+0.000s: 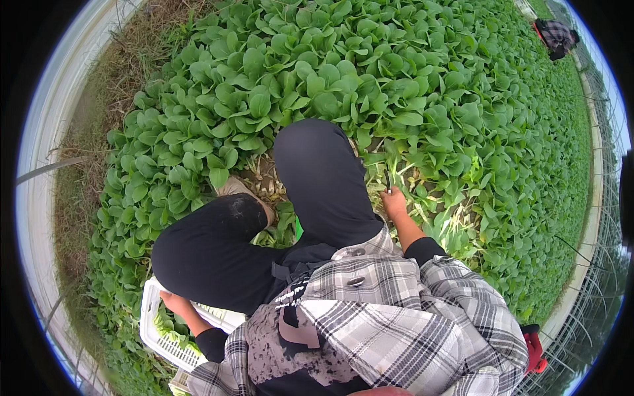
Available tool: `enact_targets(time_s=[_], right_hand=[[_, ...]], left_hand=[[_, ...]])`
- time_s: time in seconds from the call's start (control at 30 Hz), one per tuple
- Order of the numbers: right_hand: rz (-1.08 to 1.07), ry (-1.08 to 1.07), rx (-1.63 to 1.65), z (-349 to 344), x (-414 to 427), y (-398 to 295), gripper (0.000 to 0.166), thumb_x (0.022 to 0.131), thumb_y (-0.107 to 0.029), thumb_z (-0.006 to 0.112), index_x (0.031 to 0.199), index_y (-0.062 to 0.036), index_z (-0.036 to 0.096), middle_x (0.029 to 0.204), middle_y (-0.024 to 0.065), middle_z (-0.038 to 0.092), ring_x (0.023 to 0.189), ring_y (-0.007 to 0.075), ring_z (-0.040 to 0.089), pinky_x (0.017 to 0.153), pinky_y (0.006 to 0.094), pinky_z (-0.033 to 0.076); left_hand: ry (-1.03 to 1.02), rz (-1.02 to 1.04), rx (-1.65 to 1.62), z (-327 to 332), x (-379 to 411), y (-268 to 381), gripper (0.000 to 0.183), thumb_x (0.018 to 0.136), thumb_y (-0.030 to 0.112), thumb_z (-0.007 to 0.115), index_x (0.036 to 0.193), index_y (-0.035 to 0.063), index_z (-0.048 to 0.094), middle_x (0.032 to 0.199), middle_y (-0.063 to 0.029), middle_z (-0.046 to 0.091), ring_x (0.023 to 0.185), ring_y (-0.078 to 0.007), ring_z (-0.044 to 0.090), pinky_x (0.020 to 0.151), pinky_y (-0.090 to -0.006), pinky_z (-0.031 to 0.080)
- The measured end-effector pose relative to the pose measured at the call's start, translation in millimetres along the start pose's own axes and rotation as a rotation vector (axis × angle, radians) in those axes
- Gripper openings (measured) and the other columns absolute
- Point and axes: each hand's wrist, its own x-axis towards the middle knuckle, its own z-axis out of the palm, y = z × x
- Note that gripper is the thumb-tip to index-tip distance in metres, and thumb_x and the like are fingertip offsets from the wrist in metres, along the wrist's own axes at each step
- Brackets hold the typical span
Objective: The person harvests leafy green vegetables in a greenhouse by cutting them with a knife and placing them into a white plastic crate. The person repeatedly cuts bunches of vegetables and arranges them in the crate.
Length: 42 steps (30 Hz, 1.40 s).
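Note:
My right hand (394, 202) is closed around the handle of a small tool with a dark, narrow blade (388, 179), beside leafy green plants with pale stems (392, 161). At the lower left, my left hand (173, 301) is at the white slotted plastic crate (148, 317); part of it is hidden by my thigh, so its grip cannot be told. Green leafy heads (173, 332) lie inside that crate. Cut leaves and pale stalks (458, 222) are strewn on the soil right of my right hand.
Dense leafy greens (317, 64) spread ahead and to both sides. Dry grass (99, 123) borders the left, beside pale sheeting (39, 123). A second white crate (179, 380) stands at the lower left. A co-worker (555, 37) bends at the far upper right; red clothing (534, 349) shows at the lower right.

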Motion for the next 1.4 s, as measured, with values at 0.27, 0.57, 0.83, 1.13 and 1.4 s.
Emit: enact_targets(time_s=[0.27,0.57,0.83,1.13,1.4], right_hand=[[0.268,0.006,0.437,13,60,-17,0.029,0.079,-0.027,0.062,0.097,-0.0041,0.059,0.081,0.0127,0.064,0.062,0.0264,0.062,0.06,0.036,0.051],[0.3,0.063,0.725,51,128,-59,0.025,0.084,-0.021,0.059,0.102,-0.0044,0.053,0.073,0.0109,0.058,0.056,0.0244,0.056,0.053,0.0365,0.045],[-0.057,0.026,0.129,48,125,-77,0.031,0.085,-0.025,0.053,0.107,-0.0035,0.05,0.096,0.0229,0.063,0.085,0.0402,0.062,0.071,0.0472,0.049],[0.047,0.012,0.44,34,128,-50,0.025,0.086,-0.022,0.056,0.105,-0.005,0.055,0.092,0.0203,0.065,0.088,0.0398,0.061,0.076,0.0451,0.049],[0.025,-0.076,0.322,39,141,-52,0.028,0.087,-0.026,0.052,0.105,-0.0049,0.054,0.093,0.0209,0.065,0.088,0.0406,0.061,0.077,0.047,0.048]], left_hand=[[-0.261,-0.344,-0.238,-19,31,-1,0.062,0.07,0.002,0.068,0.126,-0.0064,0.043,0.116,-0.0194,0.057,0.103,-0.0307,0.058,0.089,-0.0354,0.045],[-0.599,0.665,-0.665,69,-15,417,0.035,0.097,0.006,0.043,0.129,-0.007,0.043,0.124,-0.0219,0.055,0.111,-0.0258,0.057,0.094,-0.0332,0.046],[-2.086,1.089,-0.27,284,-274,497,0.035,0.09,0.011,0.054,0.123,0.0014,0.053,0.127,-0.0155,0.052,0.096,-0.019,0.062,0.088,-0.0315,0.047],[-1.321,1.256,0.131,377,-299,493,0.018,0.085,0.011,0.052,0.1,0.0009,0.054,0.095,-0.0199,0.064,0.089,-0.0378,0.061,0.079,-0.0425,0.048],[-1.223,1.24,0.014,382,-293,478,0.023,0.083,0.01,0.053,0.105,0.0045,0.058,0.092,-0.0184,0.065,0.087,-0.0369,0.062,0.078,-0.041,0.049]])
